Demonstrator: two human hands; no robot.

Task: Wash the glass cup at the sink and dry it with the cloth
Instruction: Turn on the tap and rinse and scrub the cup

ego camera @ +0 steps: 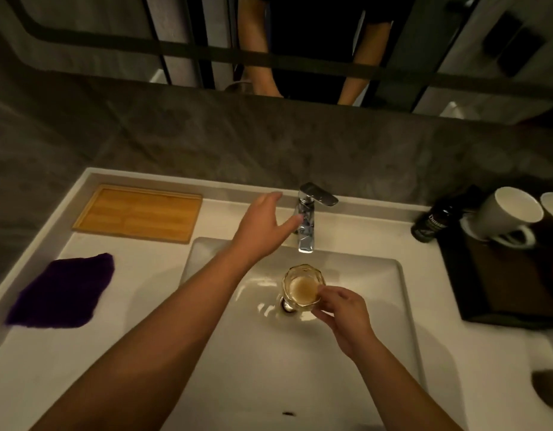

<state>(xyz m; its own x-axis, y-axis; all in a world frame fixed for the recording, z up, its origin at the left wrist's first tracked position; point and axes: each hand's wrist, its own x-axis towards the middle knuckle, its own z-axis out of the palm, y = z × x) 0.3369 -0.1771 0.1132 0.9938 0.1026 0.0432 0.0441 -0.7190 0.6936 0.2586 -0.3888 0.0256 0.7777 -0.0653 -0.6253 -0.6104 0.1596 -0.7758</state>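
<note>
One glass cup (303,287) in view, held upright over the basin of the white sink (402,306), just below and in front of the faucet spout. I see brownish residue or liquid inside it. My right hand (343,315) grips it from the near right side, fingers curled around the wall, thumb at the rim.

My left hand (262,227) is stretched out to the one chrome faucet (309,219), fingers spread and loosely open, holding nothing; fingertips sit at the faucet body just below the lever. Whether they touch the metal I cannot tell. No water stream visible.

One purple cloth (63,290) lies flat on the counter left of the basin, well apart from the cup. One wooden tray (138,213) sits behind it by the wall.

Right side: one dark tray (502,290), two white mugs (508,216) tipped on it, the second cut by the frame edge, one dark bottle (430,222) beside them.

One drain (286,306) shows just left of the cup.
</note>
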